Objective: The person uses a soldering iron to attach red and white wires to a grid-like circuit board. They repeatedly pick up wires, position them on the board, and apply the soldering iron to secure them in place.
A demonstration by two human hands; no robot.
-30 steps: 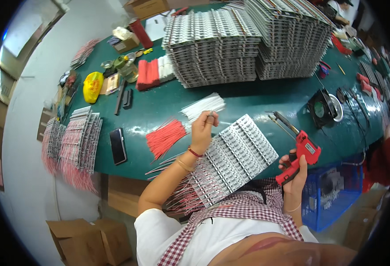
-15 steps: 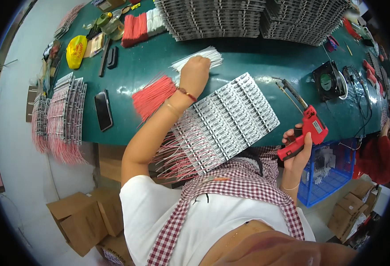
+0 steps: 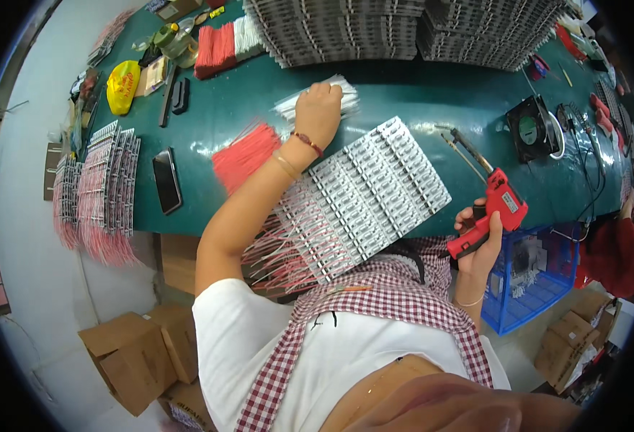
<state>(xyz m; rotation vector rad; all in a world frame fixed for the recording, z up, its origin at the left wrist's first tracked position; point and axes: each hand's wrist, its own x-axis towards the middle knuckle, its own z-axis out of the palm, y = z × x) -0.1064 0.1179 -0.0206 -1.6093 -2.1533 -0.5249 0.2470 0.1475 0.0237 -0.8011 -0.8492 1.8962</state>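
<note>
hands (image 3: 318,114) apart, panel (image 3: 378,191) between, red wires (image 3: 247,157), phone (image 3: 166,180) at left

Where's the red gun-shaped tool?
In the head view, the red gun-shaped tool is in the person's right hand, just right of the whitish panel of small parts.
</note>
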